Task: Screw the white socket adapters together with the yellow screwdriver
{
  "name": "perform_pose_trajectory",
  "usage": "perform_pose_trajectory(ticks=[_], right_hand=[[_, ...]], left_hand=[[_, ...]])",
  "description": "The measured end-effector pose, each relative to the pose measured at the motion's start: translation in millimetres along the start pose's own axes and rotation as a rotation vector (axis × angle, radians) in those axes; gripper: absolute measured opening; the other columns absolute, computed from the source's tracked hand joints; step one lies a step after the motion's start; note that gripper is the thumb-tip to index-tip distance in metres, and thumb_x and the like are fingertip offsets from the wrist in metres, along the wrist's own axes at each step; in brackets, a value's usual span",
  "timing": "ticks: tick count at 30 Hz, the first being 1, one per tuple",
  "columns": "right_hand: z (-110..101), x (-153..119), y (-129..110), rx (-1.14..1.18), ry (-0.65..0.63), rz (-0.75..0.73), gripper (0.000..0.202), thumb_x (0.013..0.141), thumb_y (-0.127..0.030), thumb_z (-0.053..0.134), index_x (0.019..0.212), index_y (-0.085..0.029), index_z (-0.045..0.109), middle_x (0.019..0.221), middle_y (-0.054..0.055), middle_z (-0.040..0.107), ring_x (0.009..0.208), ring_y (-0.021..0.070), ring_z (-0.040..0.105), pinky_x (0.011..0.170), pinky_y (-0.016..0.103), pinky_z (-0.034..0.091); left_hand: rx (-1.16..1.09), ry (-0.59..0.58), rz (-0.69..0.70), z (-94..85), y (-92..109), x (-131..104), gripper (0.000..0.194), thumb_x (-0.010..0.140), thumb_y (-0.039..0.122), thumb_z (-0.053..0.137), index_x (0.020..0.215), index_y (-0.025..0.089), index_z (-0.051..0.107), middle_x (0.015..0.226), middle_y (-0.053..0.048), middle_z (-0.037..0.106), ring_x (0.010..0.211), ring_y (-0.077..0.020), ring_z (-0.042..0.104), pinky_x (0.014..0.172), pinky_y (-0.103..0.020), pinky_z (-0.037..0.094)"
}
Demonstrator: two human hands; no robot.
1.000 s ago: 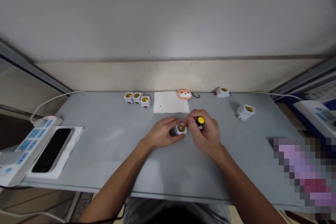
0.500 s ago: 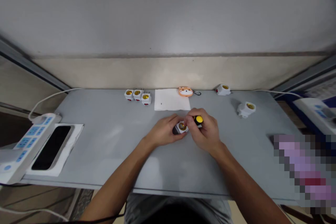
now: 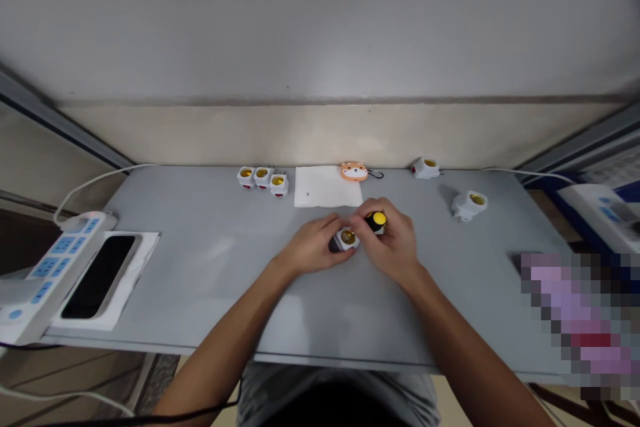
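Note:
My left hand (image 3: pixel 315 245) is closed around a white lamp socket (image 3: pixel 349 238), its gold-coloured threaded opening turned up. In my right hand (image 3: pixel 390 240) is a screwdriver (image 3: pixel 377 221) with a black and yellow handle, tilted over the socket. The screwdriver's tip is hidden by my fingers and the socket, so contact inside cannot be made out. Just beyond my hands lies a white paper sheet (image 3: pixel 325 188) with one tiny dark piece (image 3: pixel 307 194) on it, perhaps a screw. An orange animal-faced case (image 3: pixel 354 171) with a black clip sits on its right corner.
Several white plug-in lamp sockets (image 3: pixel 263 177) with red switches stand at the back left. Another socket (image 3: pixel 425 167) is at the back right, and one more (image 3: pixel 469 205) nearer me. A phone (image 3: pixel 101 277) and a power strip (image 3: pixel 55 273) lie left. A pixelated patch covers the right edge.
The screwdriver handle and my right hand have shifted slightly, uncovering more of the socket's opening. My left hand keeps its hold. The whole view has moved a little.

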State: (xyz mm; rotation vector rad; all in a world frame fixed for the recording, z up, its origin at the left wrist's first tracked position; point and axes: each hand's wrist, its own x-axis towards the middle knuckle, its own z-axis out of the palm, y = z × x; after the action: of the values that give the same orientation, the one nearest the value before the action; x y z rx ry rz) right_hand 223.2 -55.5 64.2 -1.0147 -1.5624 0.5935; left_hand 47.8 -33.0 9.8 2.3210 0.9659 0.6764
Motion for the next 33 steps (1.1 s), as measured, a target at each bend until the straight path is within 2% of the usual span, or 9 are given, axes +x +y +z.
perform_pose_trajectory(ticks=[5,9,13,15,19,24,28,31,33], right_hand=[[6,2,7,0.295,0.052,0.162,0.034,0.088,-0.032,0.075,0.079,-0.026,0.043,0.07,-0.005,0.061,0.053,0.0122,0.059,0.052,0.029,0.048],[8,3,10,0.381,0.02,0.202,0.03,0.09,-0.041,0.076,0.088,-0.028,0.049,0.066,-0.008,0.05,0.046,0.0095,0.046,0.045,0.027,0.039],[4,5,9,0.523,-0.088,0.192,0.04,0.101,-0.065,0.049,0.124,-0.033,0.057,0.071,-0.005,0.047,0.054,0.0138,0.044,0.053,0.03,0.042],[2,7,7,0.518,-0.117,0.196,0.047,0.105,-0.065,0.037,0.131,-0.033,0.06,0.077,-0.001,0.05,0.063,0.0158,0.049,0.06,0.033,0.046],[-3,11,1,0.4,-0.115,0.156,0.03,0.104,-0.051,0.054,0.104,-0.026,0.071,0.086,0.002,0.059,0.075,0.0157,0.058,0.069,0.033,0.05],[-2,11,0,0.54,-0.045,0.191,0.028,0.093,-0.041,0.076,0.089,-0.025,0.053,0.082,-0.003,0.061,0.061,0.011,0.06,0.057,0.028,0.049],[0,10,3,0.479,-0.036,0.182,0.03,0.095,-0.049,0.071,0.09,-0.025,0.053,0.067,-0.007,0.052,0.051,0.0092,0.048,0.05,0.025,0.04],[-2,8,2,0.51,-0.105,0.184,0.035,0.102,-0.06,0.054,0.102,-0.026,0.061,0.074,-0.003,0.051,0.06,0.0121,0.047,0.055,0.028,0.042],[-4,7,-1,0.56,-0.157,0.218,0.038,0.107,-0.058,0.043,0.111,-0.027,0.065,0.078,-0.001,0.051,0.065,0.014,0.049,0.06,0.03,0.044]], left_hand=[[0.021,0.013,0.018,1.2,1,1,0.028,0.092,0.033,0.072,0.117,0.023,0.062,0.11,-0.006,0.072,0.095,-0.0247,0.071,0.082,-0.036,0.058],[0.022,0.011,0.021,1.3,1,1,0.033,0.092,0.034,0.072,0.121,0.023,0.059,0.113,-0.006,0.072,0.095,-0.0243,0.071,0.081,-0.035,0.058],[0.001,-0.006,0.0,-1.8,4,2,0.031,0.091,0.03,0.074,0.116,0.024,0.058,0.107,-0.003,0.071,0.089,-0.0214,0.07,0.077,-0.032,0.057],[-0.005,0.007,0.016,-2.7,4,2,0.027,0.09,0.029,0.074,0.112,0.023,0.058,0.106,-0.003,0.07,0.086,-0.0198,0.069,0.077,-0.031,0.057],[0.003,0.05,0.143,-0.3,0,1,0.011,0.096,0.028,0.068,0.1,0.021,0.061,0.11,-0.006,0.068,0.09,-0.0188,0.069,0.081,-0.032,0.057],[0.012,0.086,0.192,3.1,-4,0,0.01,0.098,0.029,0.066,0.104,0.021,0.064,0.113,-0.007,0.068,0.093,-0.0187,0.069,0.082,-0.032,0.058],[0.044,0.062,0.181,1.6,-2,0,0.01,0.099,0.03,0.065,0.102,0.021,0.063,0.107,-0.006,0.068,0.088,-0.0185,0.068,0.079,-0.032,0.058],[0.047,0.059,0.182,0.4,0,2,0.01,0.099,0.03,0.064,0.1,0.021,0.063,0.102,-0.005,0.067,0.084,-0.0173,0.067,0.076,-0.031,0.057],[0.044,0.066,0.185,0.3,0,2,0.01,0.099,0.03,0.065,0.102,0.021,0.063,0.102,-0.005,0.068,0.085,-0.0175,0.067,0.076,-0.031,0.057]])
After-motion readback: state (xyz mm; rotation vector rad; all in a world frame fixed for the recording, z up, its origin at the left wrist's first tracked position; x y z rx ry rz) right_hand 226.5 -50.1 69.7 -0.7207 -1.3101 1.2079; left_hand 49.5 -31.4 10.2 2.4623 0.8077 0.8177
